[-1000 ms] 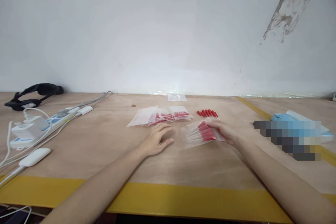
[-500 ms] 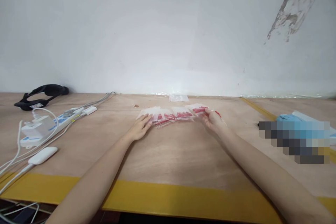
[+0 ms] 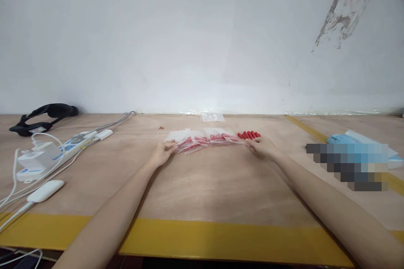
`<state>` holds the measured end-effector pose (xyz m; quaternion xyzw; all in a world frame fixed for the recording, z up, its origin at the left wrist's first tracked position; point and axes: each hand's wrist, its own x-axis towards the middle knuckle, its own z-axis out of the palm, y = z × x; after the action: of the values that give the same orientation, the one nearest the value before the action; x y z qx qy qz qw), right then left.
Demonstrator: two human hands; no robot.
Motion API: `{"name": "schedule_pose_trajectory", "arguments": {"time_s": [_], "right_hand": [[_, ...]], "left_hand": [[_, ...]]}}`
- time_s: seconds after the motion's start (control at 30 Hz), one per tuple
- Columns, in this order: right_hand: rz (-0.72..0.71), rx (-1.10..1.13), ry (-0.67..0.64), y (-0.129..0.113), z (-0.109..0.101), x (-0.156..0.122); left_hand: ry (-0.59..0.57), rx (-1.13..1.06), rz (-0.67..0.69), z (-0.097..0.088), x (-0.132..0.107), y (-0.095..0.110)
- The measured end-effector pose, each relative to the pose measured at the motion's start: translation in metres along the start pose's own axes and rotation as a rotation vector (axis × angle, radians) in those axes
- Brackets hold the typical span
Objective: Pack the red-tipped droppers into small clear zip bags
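A row of small clear bags holding red-tipped pieces [image 3: 202,138] lies across the middle of the wooden table [image 3: 202,185]. My left hand [image 3: 161,153] rests at the row's left end, fingers curled against the outermost bag. My right hand [image 3: 263,148] sits at the right end, fingers bent, just below a loose group of red-tipped pieces [image 3: 249,135] lying bare on the table. Whether either hand pinches a bag is hard to tell. An empty clear bag [image 3: 212,117] lies further back by the wall.
A power strip with plugs and white cables [image 3: 47,155] lies at the left, a white device [image 3: 44,190] in front of it, a black strap [image 3: 41,115] behind. Blue and white items [image 3: 356,141] sit at right. Yellow tape [image 3: 202,239] edges the table front.
My right hand carried a filled bag from the table's middle to the right end of the row, then drew back slightly. My left hand moved forward to the row's left end.
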<state>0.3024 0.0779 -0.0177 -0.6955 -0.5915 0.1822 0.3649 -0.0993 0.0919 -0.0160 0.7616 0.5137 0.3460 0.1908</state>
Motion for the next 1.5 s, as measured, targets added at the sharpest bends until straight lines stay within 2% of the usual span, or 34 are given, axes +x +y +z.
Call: {"name": "schedule_pose_trajectory", "arguments": {"time_s": [0.13, 0.23, 0.3, 0.33, 0.4, 0.47, 0.5, 0.53, 0.57, 0.63, 0.7, 0.8, 0.93, 1.0, 1.07, 1.17, 1.23, 1.33, 1.5], "right_hand": [[-0.070, -0.246, 0.211, 0.010, -0.010, -0.006], [-0.123, -0.369, 0.217, 0.006, -0.007, -0.009], [-0.166, -0.432, 0.203, -0.001, -0.001, -0.010], [-0.180, -0.461, 0.193, -0.005, 0.002, -0.010], [-0.179, -0.517, 0.160, -0.013, 0.007, -0.008], [-0.147, -0.560, 0.116, -0.019, 0.012, -0.005], [-0.121, -0.571, 0.099, -0.022, 0.014, -0.002], [-0.088, -0.578, 0.088, -0.023, 0.016, 0.000], [-0.056, -0.583, 0.082, -0.024, 0.017, 0.002], [-0.002, -0.593, 0.072, -0.026, 0.019, 0.006], [0.034, -0.601, 0.046, -0.028, 0.019, 0.007], [0.076, -0.596, 0.011, -0.031, 0.012, 0.007], [0.055, -0.512, 0.030, -0.030, -0.008, 0.000], [-0.025, -0.351, 0.048, -0.027, -0.017, -0.008], [-0.088, -0.088, 0.034, -0.025, -0.022, -0.020], [-0.086, 0.354, -0.023, -0.022, -0.020, -0.042], [-0.059, 0.564, -0.071, -0.021, -0.015, -0.056], [-0.007, 0.720, -0.118, -0.021, -0.006, -0.067], [-0.001, 0.796, -0.027, -0.019, 0.013, -0.067]], "left_hand": [[-0.019, -0.051, -0.016, -0.004, -0.003, 0.003], [-0.024, -0.101, -0.066, -0.007, -0.003, 0.003], [0.017, -0.105, -0.090, -0.008, -0.002, 0.001], [0.077, -0.093, -0.082, -0.008, -0.002, 0.002], [0.269, -0.049, -0.009, -0.009, -0.002, 0.008], [0.452, 0.004, 0.129, -0.009, -0.005, 0.023], [0.473, 0.029, 0.220, -0.009, -0.009, 0.034], [0.456, 0.048, 0.313, -0.007, -0.013, 0.046], [0.389, 0.065, 0.400, -0.004, -0.018, 0.059], [0.160, 0.117, 0.555, 0.006, -0.030, 0.083], [-0.093, 0.150, 0.630, 0.019, -0.042, 0.100], [-0.378, 0.152, 0.667, 0.036, -0.053, 0.110], [-0.554, 0.136, 0.630, 0.040, -0.056, 0.105], [-0.598, 0.118, 0.616, 0.038, -0.056, 0.104], [-0.581, 0.114, 0.591, 0.039, -0.056, 0.104], [-0.420, 0.157, 0.499, 0.045, -0.058, 0.104], [-0.336, 0.190, 0.448, 0.050, -0.059, 0.102], [-0.358, 0.195, 0.448, 0.054, -0.059, 0.100], [-0.413, 0.168, 0.469, 0.053, -0.057, 0.100]]}}
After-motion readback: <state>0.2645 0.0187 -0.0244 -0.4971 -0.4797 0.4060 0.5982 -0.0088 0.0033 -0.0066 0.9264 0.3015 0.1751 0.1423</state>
